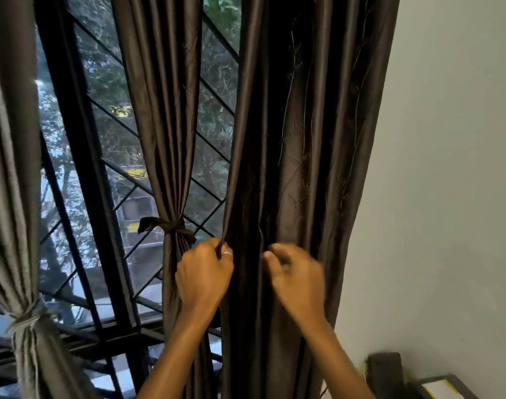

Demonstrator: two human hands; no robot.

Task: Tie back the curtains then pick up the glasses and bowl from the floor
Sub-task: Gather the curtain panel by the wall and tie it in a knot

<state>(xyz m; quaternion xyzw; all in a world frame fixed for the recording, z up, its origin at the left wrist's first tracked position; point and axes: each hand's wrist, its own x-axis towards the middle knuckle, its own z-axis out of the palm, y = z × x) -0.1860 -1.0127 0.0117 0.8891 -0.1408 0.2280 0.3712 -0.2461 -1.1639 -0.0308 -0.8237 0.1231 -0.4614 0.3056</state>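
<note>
A wide dark brown curtain hangs loose beside the right wall. My left hand, a ring on one finger, grips the left edge of this curtain at waist height. My right hand is blurred and pinches a fold near the curtain's middle. To the left hangs a narrower brown curtain, bound by a dark tie. At the far left a grey curtain is gathered with a tie. No glasses or bowl are in view.
Behind the curtains is a window with a black frame and a diagonal grille. A pale wall is on the right. A dark object and a tray-like thing sit in the bottom right corner.
</note>
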